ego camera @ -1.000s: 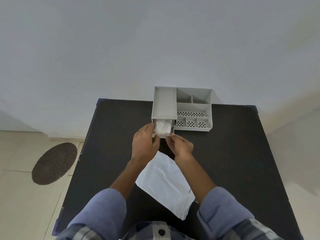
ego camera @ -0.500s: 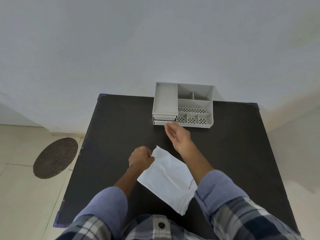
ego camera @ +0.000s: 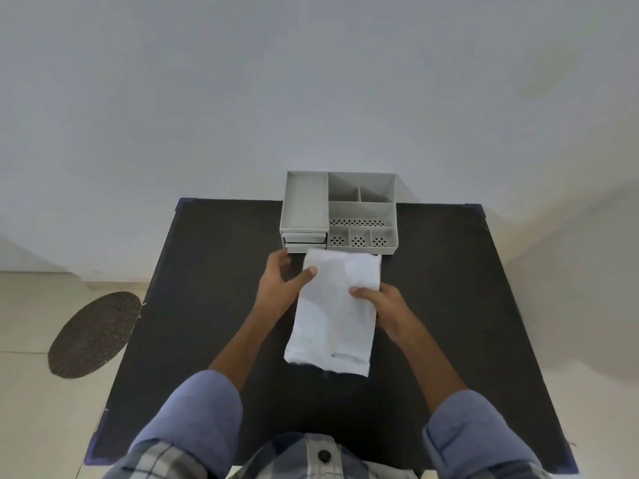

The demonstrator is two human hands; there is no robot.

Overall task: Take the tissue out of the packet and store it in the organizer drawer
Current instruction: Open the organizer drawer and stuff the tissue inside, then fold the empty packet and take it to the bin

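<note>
A white tissue packet [ego camera: 333,312] is held above the black table [ego camera: 207,271], its far end just in front of the grey organizer [ego camera: 359,212]. My left hand [ego camera: 281,283] grips the packet's upper left edge, thumb on top. My right hand [ego camera: 383,305] grips its right edge at the middle. The organizer's drawers [ego camera: 304,240] at its lower left are pushed in. No tissue shows outside the packet or the drawers.
The organizer stands at the table's far edge against a pale wall, with open compartments on top. A round dark mat [ego camera: 93,335] lies on the tiled floor to the left. My blue sleeves and plaid shirt fill the bottom of the view.
The drawer that held a tissue was pushed shut. Both hands then took the packet, which moved up off the table toward the organizer and turned straight.
</note>
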